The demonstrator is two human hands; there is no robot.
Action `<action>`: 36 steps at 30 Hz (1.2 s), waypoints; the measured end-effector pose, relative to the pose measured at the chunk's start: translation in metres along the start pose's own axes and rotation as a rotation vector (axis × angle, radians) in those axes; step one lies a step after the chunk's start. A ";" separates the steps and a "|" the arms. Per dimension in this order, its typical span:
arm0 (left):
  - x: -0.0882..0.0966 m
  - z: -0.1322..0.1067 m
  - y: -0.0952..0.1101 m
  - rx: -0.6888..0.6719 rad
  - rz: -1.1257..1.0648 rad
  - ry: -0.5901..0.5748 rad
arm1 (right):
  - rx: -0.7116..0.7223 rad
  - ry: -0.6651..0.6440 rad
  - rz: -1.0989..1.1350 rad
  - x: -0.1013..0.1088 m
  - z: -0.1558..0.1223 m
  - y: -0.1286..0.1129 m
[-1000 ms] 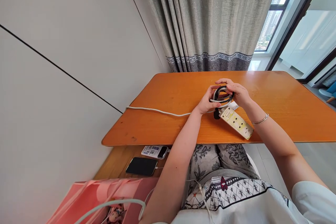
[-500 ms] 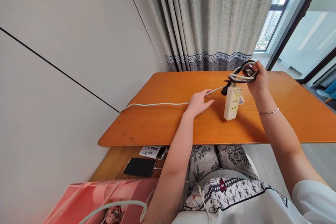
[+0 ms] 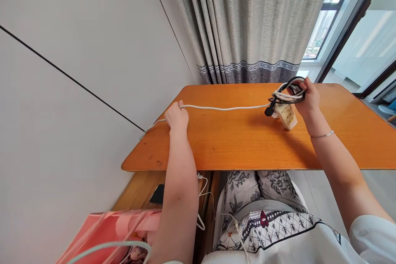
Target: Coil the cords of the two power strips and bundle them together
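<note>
My right hand [image 3: 307, 98] grips a coil of black and white cables [image 3: 289, 92] above the right part of the orange-brown table [image 3: 222, 144]. Below the coil hangs a white power strip [image 3: 287, 116], tilted, with its socket face partly showing; a black plug [image 3: 269, 109] dangles beside it. At the table's left side my left hand [image 3: 177, 116] is closed around a white cable [image 3: 225, 109]. That cable runs almost straight between the two hands and continues past my left hand to the table's left edge by the wall. My left fingertips are partly hidden.
A grey curtain [image 3: 253, 24] hangs behind the table, with a pale wall [image 3: 77, 29] to the left. Below the near edge are a wooden surface with a phone [image 3: 157, 194], a thin white charging cable [image 3: 202, 218] and a pink bag [image 3: 102, 231].
My left hand has moved left along the white cable and closed on it. The cable is now straighter between my hands. The power strip has swung and tilted under the coil.
</note>
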State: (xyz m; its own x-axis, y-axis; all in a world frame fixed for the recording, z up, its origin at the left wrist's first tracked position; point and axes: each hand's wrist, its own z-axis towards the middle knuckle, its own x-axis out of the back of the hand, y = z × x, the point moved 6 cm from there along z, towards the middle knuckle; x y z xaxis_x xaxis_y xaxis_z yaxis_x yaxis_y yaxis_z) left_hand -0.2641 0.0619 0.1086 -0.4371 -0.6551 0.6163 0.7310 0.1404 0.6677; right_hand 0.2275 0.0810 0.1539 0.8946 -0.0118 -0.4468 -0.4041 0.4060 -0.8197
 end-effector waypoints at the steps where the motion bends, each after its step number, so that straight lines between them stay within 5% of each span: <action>1: 0.009 0.005 0.007 -0.008 -0.023 0.066 | -0.017 -0.044 -0.029 -0.009 -0.007 0.003; 5: 0.048 0.014 0.060 -0.242 -0.220 0.295 | -0.111 -0.286 -0.139 -0.048 -0.041 0.022; 7: 0.058 0.008 0.097 -0.415 -0.234 0.290 | -0.125 -0.412 -0.227 -0.063 -0.057 0.029; 10: 0.049 -0.011 0.146 -0.542 -0.129 0.127 | -0.124 -0.524 -0.325 -0.074 -0.070 0.032; 14: 0.011 -0.040 0.186 -0.597 -0.116 -0.162 | -0.101 -0.547 -0.283 -0.077 -0.068 0.016; 18: -0.023 -0.069 0.222 -0.682 -0.529 -0.517 | -0.088 -0.519 -0.161 -0.083 -0.063 -0.005; 22: -0.026 -0.093 0.256 -0.525 -1.090 -0.783 | -0.010 -0.498 -0.176 -0.096 -0.066 -0.015; 25: -0.018 -0.102 0.265 -0.338 -1.396 -0.789 | 0.054 -0.598 -0.268 -0.110 -0.074 -0.017; 29: -0.018 -0.103 0.252 -0.249 -1.454 -0.750 | 0.164 -0.768 -0.495 -0.121 -0.081 -0.023; 36: -0.031 -0.094 0.199 -0.193 -1.282 -0.879 | 0.437 -0.485 -0.684 -0.102 -0.057 -0.053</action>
State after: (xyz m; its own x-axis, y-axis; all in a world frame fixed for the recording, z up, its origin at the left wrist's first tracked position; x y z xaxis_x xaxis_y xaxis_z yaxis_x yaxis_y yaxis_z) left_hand -0.0557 0.0406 0.1835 -0.9033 0.3730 -0.2118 -0.3301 -0.2890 0.8986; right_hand 0.1466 0.0088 0.2232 0.9324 -0.0331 0.3599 0.2576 0.7594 -0.5974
